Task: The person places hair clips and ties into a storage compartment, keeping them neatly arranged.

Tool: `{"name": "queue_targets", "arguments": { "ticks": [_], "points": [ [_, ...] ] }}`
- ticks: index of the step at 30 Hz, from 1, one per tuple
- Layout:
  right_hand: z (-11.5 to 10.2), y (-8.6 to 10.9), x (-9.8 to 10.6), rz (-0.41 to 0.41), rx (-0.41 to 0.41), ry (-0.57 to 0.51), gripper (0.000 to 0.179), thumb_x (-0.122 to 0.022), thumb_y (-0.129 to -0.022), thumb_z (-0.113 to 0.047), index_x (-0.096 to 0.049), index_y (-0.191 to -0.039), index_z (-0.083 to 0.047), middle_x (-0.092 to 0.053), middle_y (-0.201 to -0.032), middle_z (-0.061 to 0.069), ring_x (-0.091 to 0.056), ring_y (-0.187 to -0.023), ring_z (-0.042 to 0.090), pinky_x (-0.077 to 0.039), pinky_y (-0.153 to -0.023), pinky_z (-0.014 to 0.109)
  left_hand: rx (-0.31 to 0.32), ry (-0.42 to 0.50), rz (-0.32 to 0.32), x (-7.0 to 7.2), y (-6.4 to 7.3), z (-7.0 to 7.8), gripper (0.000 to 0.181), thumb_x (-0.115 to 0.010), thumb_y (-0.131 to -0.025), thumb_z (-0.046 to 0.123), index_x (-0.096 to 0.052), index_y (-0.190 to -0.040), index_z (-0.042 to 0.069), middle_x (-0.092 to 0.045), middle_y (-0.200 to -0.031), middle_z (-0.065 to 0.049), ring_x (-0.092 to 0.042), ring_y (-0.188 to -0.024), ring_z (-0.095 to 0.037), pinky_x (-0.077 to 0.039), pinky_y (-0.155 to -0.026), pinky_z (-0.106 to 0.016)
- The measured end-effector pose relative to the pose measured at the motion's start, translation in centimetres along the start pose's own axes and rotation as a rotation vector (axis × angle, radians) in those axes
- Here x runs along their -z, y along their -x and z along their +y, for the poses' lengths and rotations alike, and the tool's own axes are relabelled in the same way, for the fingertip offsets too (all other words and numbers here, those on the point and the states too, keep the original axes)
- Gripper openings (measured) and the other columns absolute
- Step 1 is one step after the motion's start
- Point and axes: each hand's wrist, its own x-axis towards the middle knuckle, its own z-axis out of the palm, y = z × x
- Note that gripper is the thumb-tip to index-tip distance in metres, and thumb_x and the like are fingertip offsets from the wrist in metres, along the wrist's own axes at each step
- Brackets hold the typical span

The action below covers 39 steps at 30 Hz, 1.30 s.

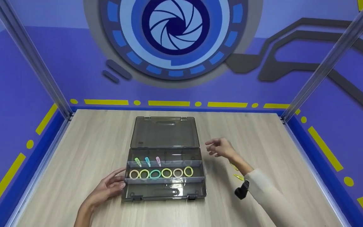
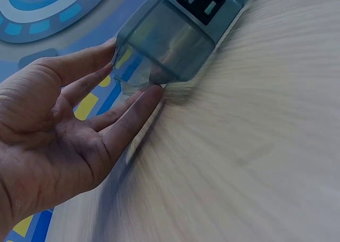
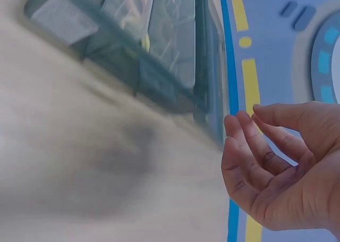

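A smoky clear plastic box [image 1: 165,189] stands on the table with its lid [image 1: 165,134] laid back. Three hair clips, one green [image 1: 138,162], one blue [image 1: 147,161] and one pink [image 1: 158,161], lie in a row inside it. In the compartment nearer the person, several coloured hair ties [image 1: 166,172] sit side by side. My left hand [image 1: 107,188] touches the box's left side with nearly straight fingertips, which the left wrist view shows at a corner. To the right of the box, my right hand [image 1: 221,147] hovers with fingers loosely bent, holding nothing.
Yellow clips [image 1: 239,177] lie on the wooden table [image 1: 257,138] beneath the right forearm, which partly hides them. A black wrist camera [image 1: 242,190] sticks out from the right sleeve. Blue patterned walls and metal posts enclose the table's back and sides.
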Motion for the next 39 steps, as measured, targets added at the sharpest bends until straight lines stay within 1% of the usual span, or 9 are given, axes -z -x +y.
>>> {"name": "queue_targets", "arguments": {
  "ticks": [4, 9, 14, 19, 24, 26, 29, 33, 39],
  "points": [
    [1.2, 0.7, 1.5, 0.008, 0.0, 0.007, 0.028, -0.062, -0.096, -0.001, -0.068, -0.121, 0.01, -0.076, -0.101, 0.024, -0.076, -0.081, 0.023, -0.056, -0.061, 0.021, 0.002, -0.006, 0.01, 0.0, 0.0, 0.0, 0.075, -0.068, -0.099, 0.024, -0.028, -0.161, 0.011, -0.048, -0.147, -0.023, -0.06, -0.119, -0.015, -0.055, -0.104, -0.04],
    [3.5, 2.1, 3.0, -0.018, 0.023, 0.008, 0.03, -0.059, -0.099, -0.003, -0.065, -0.125, 0.011, -0.074, -0.109, 0.028, -0.076, -0.09, 0.031, -0.06, -0.069, 0.028, 0.019, -0.018, 0.017, -0.1, 0.3, -0.2, 0.075, -0.068, -0.099, 0.025, -0.028, -0.161, 0.011, -0.046, -0.148, -0.026, -0.06, -0.122, -0.018, -0.054, -0.105, -0.043],
    [6.0, 3.2, 3.8, -0.042, 0.012, -0.017, 0.034, -0.059, -0.1, -0.006, -0.061, -0.127, 0.015, -0.073, -0.108, 0.026, -0.076, -0.09, 0.028, -0.063, -0.074, 0.034, 0.039, -0.027, 0.021, -0.2, 0.6, -0.6, 0.075, -0.068, -0.1, 0.025, -0.028, -0.161, 0.011, -0.047, -0.148, -0.026, -0.059, -0.122, -0.019, -0.054, -0.105, -0.044],
    [8.0, 4.0, 4.8, -0.037, -0.008, -0.038, 0.035, -0.058, -0.101, -0.004, -0.058, -0.128, 0.017, -0.074, -0.108, 0.025, -0.075, -0.09, 0.024, -0.063, -0.075, 0.033, 0.026, -0.027, 0.014, -0.2, 0.6, -0.6, 0.074, -0.067, -0.1, 0.024, -0.027, -0.161, 0.01, -0.046, -0.148, -0.026, -0.059, -0.121, -0.019, -0.053, -0.105, -0.044],
    [9.3, 4.4, 5.8, 0.009, -0.026, -0.068, 0.036, -0.059, -0.1, -0.003, -0.058, -0.13, 0.017, -0.073, -0.109, 0.024, -0.076, -0.089, 0.021, -0.064, -0.077, 0.034, 0.025, -0.02, 0.019, -0.2, 0.6, -0.4, 0.075, -0.067, -0.1, 0.026, -0.027, -0.162, 0.011, -0.045, -0.15, -0.027, -0.059, -0.123, -0.02, -0.052, -0.108, -0.047],
    [9.7, 4.6, 6.2, 0.03, -0.012, -0.06, 0.035, -0.06, -0.1, -0.002, -0.058, -0.129, 0.017, -0.073, -0.109, 0.027, -0.075, -0.088, 0.02, -0.064, -0.077, 0.033, 0.019, -0.018, 0.018, -0.2, 0.6, -0.3, 0.076, -0.067, -0.1, 0.027, -0.027, -0.162, 0.011, -0.045, -0.151, -0.027, -0.058, -0.124, -0.02, -0.051, -0.109, -0.048],
    [10.3, 4.9, 6.7, 0.05, 0.034, 0.005, 0.033, -0.063, -0.098, -0.001, -0.062, -0.126, 0.016, -0.072, -0.11, 0.03, -0.074, -0.088, 0.021, -0.062, -0.073, 0.028, 0.006, -0.015, 0.01, -0.3, 0.4, -0.2, 0.075, -0.067, -0.1, 0.026, -0.026, -0.162, 0.011, -0.044, -0.151, -0.027, -0.058, -0.124, -0.019, -0.051, -0.109, -0.049],
    [11.4, 5.2, 7.5, 0.046, 0.135, 0.165, 0.029, -0.068, -0.095, -0.001, -0.067, -0.12, 0.012, -0.072, -0.109, 0.03, -0.073, -0.088, 0.027, -0.058, -0.067, 0.024, -0.013, -0.018, -0.001, -0.3, 0.2, -0.1, 0.073, -0.066, -0.101, 0.024, -0.027, -0.162, 0.01, -0.045, -0.15, -0.027, -0.058, -0.122, -0.018, -0.052, -0.107, -0.047],
    [13.2, 5.2, 8.1, -0.017, 0.307, 0.337, 0.026, -0.07, -0.092, 0.002, -0.071, -0.117, 0.008, -0.072, -0.107, 0.026, -0.07, -0.092, 0.039, -0.056, -0.075, 0.023, 0.001, -0.01, 0.003, -0.3, 0.1, -0.1, 0.074, -0.066, -0.101, 0.024, -0.027, -0.162, 0.011, -0.045, -0.149, -0.026, -0.058, -0.12, -0.017, -0.054, -0.104, -0.043]
  ]
}}
